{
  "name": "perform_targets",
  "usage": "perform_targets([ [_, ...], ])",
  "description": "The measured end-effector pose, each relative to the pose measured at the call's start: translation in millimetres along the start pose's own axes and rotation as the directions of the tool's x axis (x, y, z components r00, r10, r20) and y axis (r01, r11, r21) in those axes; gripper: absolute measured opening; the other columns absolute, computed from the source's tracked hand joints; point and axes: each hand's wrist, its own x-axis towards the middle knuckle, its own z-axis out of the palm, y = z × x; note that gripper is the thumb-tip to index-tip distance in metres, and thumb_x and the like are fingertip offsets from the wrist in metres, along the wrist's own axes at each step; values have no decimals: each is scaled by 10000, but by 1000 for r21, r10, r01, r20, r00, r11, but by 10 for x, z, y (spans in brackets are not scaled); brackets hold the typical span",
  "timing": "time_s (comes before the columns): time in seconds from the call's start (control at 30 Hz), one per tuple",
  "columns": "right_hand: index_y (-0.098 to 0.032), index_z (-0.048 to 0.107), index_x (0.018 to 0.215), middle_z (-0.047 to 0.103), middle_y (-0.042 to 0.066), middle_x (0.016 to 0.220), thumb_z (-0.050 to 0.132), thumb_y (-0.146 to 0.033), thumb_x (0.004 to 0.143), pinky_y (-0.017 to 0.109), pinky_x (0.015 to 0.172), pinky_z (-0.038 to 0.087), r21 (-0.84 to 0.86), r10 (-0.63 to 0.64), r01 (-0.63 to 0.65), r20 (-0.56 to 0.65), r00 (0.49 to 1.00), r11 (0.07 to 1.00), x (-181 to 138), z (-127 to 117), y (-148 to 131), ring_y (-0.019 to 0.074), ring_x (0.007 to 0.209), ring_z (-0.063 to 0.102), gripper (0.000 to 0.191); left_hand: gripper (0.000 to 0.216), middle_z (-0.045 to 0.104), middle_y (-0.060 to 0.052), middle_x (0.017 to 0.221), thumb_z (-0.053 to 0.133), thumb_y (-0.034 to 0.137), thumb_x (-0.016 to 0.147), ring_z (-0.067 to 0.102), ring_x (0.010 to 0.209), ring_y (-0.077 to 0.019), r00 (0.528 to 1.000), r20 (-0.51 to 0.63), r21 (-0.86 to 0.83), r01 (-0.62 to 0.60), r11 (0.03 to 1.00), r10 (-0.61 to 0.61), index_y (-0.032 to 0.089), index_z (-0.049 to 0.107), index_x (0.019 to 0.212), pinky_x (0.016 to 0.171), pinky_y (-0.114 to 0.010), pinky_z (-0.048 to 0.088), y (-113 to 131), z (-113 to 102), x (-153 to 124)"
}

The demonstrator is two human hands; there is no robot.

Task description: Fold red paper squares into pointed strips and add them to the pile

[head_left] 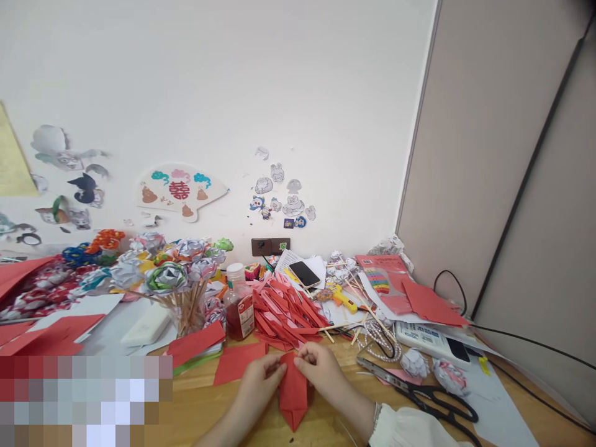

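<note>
Between my two hands is a folded strip of red paper (293, 388), its near end creased to a point. My left hand (263, 375) pinches its upper left edge between thumb and fingers. On the upper right edge, my right hand (319, 369) grips it the same way. Just beyond my fingers lies a heap of folded red paper pieces (288, 310). A flat red paper sheet (237, 362) rests on the table to the left of my left hand.
Black-handled scissors (419, 392) lie to the right, near crumpled paper balls (414, 362). A bottle of red liquid (239, 304) stands behind my left hand. Further back are a phone (305, 274), a yellow glue gun (343, 298) and a bunch of paper flowers (167, 276) on sticks.
</note>
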Motion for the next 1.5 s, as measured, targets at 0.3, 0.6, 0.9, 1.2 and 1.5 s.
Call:
perform_targets([
  [0.3, -172, 492, 627, 442, -57, 520, 606, -354, 700, 205, 466, 284, -9, 10, -10, -17, 1000, 1000, -4, 12, 15, 86, 476, 388, 227, 435, 669, -65, 736, 514, 584, 770, 569, 704, -225, 996, 60, 19, -65, 998, 64, 182, 665, 706, 674, -294, 431, 49, 59, -112],
  [0.6, -175, 491, 634, 443, -58, 529, 605, -373, 694, 211, 491, 289, 18, -37, 37, 11, 999, 999, -29, 6, -51, 91, 501, 402, 236, 594, 695, -112, 832, 727, 595, 546, 633, 795, -247, 919, 269, -492, 388, 779, -288, 125, 668, 903, 633, -282, 461, 23, -19, 7],
  [0.9, -180, 485, 630, 445, -57, 536, 637, -417, 666, 215, 499, 293, 60, -6, 4, 27, 1000, 998, -30, 0, -98, 92, 503, 400, 283, 348, 699, -107, 920, 680, 392, 728, 635, 787, -193, 897, 401, -606, 411, 682, -184, 135, 681, 963, 675, -258, 473, 107, -79, -66],
  [1.2, -168, 515, 634, 462, -50, 544, 627, -391, 686, 211, 495, 295, 37, -42, 41, 18, 999, 998, -32, -7, -61, 90, 508, 398, 254, 414, 697, -70, 916, 792, 386, 610, 647, 833, -205, 930, 294, -559, 356, 749, -223, 183, 669, 949, 743, -296, 483, 107, -38, -93],
  [1.5, -166, 540, 636, 476, -46, 558, 650, -384, 676, 213, 509, 313, 33, -35, 34, 40, 999, 999, -28, -7, -49, 93, 522, 419, 247, 448, 622, 8, 635, 840, 469, 452, 551, 601, -124, 978, 145, -373, 196, 907, -152, 148, 621, 676, 581, -220, 416, -59, 11, 24],
])
